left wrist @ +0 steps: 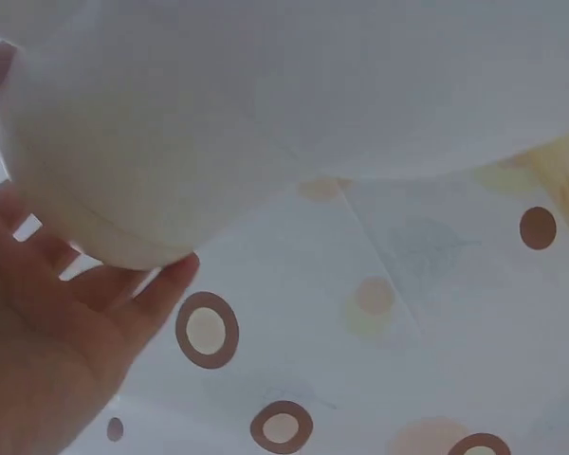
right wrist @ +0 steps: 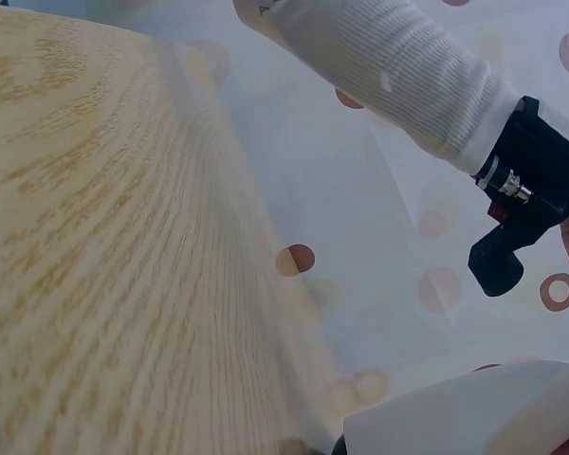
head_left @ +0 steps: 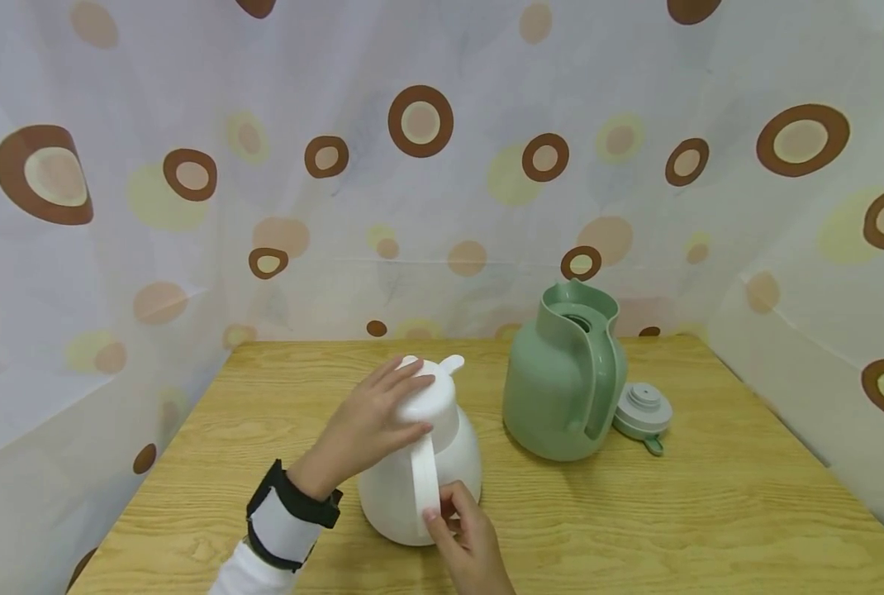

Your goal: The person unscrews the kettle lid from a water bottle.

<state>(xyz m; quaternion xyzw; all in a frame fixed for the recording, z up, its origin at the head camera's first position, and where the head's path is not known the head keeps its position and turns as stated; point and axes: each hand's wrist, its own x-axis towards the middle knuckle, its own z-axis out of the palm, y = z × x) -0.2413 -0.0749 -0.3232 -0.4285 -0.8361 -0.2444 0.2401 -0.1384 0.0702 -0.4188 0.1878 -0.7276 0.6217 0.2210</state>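
A white vacuum jug (head_left: 458, 450) stands upright on the table, a white lid (head_left: 436, 400) on its top. My left hand (head_left: 371, 421) grips that lid from the left, its fingers over the far side and the thumb on the near side. In the left wrist view, the fingers of the left hand (left wrist: 66, 322) curve along the rim of the white jug (left wrist: 351, 95). Low on the jug's handle (head_left: 424, 475), my right hand (head_left: 472, 541) pinches it between thumb and fingers. Only part of the jug (right wrist: 446, 408) shows in the right wrist view.
To the right stands a green vacuum jug (head_left: 542, 388) with its mouth uncovered and its handle toward me. Beside it a grey stopper lid (head_left: 644, 411) with a green tab lies on the wooden table (head_left: 680, 512). A patterned cloth (head_left: 457, 207) hangs behind and along both sides.
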